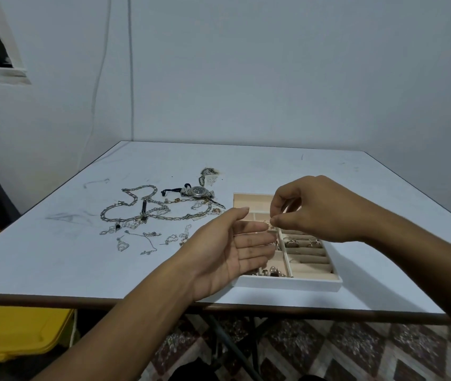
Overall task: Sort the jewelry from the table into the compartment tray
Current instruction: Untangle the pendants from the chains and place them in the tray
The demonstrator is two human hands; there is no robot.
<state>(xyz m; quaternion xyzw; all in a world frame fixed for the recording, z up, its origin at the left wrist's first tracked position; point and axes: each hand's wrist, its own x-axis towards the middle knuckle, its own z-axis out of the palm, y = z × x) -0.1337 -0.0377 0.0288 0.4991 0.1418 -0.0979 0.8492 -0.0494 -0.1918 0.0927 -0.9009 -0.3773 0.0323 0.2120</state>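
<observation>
Jewelry point(147, 213) lies loose on the bench point(54, 257) to the left of the compartment tray point(287, 284). It includes a long silver chain point(180, 217), a wristwatch point(198, 191) off the tray's far left corner, and a heart pendant point(122, 245) farthest from the tray. None of it touches the tray.

My right grip point(315, 210) hangs over the tray's middle, thumb and forefinger pinching a small piece point(267, 223), too small to identify. My left grip point(227, 248) is held over the tray's left half, palm up, fingers straight and flat, holding nothing. Its fingertips are just beside the pinched piece.

Inside the tray, rings point(301, 243) sit in the roll slots on the right side. Pearly pieces point(271, 272) lie in the near left compartment.
</observation>
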